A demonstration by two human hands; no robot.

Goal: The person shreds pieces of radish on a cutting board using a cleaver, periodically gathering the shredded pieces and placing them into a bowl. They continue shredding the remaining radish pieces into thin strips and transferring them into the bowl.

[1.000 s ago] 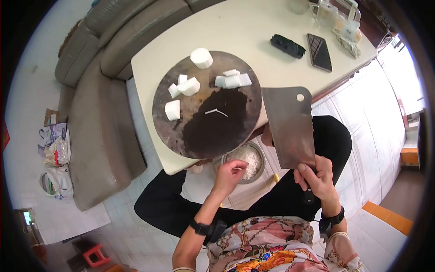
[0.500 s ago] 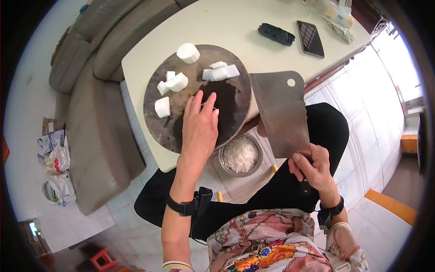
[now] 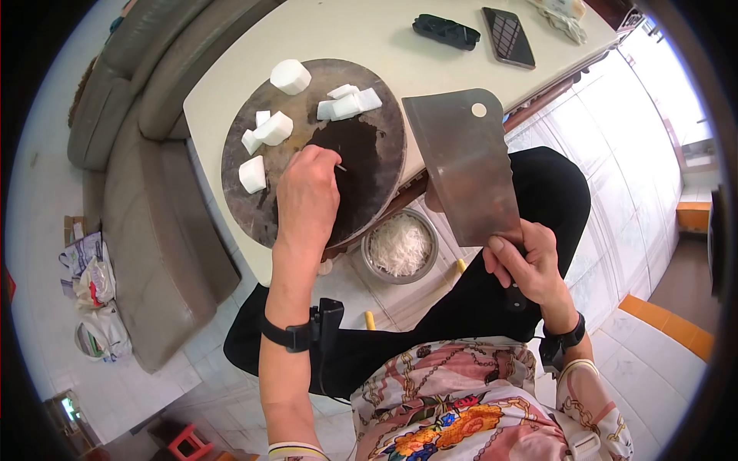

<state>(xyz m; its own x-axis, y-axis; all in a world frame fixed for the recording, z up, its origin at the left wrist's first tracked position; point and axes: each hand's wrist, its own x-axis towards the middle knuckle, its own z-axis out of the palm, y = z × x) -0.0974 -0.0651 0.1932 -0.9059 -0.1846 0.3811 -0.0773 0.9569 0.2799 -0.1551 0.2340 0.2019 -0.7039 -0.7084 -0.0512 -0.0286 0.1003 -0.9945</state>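
Observation:
Over the dark wet patch of the round wooden board (image 3: 254, 207), my left hand (image 3: 309, 192) has its fingers drawn together, with a small white sliver (image 3: 341, 167) showing at the fingertips. My right hand (image 3: 524, 265) grips the handle of a wide cleaver (image 3: 465, 165), its blade held beside the board's right side. White slices (image 3: 350, 103) lie at the back of the board. A thick white round piece (image 3: 290, 77) and several white chunks (image 3: 274, 128) rest along its back and left. White shreds (image 3: 400, 244) fill a metal bowl (image 3: 367, 265) below the board.
On the cream table (image 3: 369, 46) are a black case (image 3: 446, 31), a phone (image 3: 509, 37) and a plastic bag (image 3: 565, 19). A grey sofa (image 3: 146, 253) stands at the left, with bags (image 3: 100, 288) beyond it. A red stool (image 3: 188, 444) is at lower left.
My left hand's spread fingers have closed together on the board. The view has shifted, so board, table and cleaver appear higher and further left.

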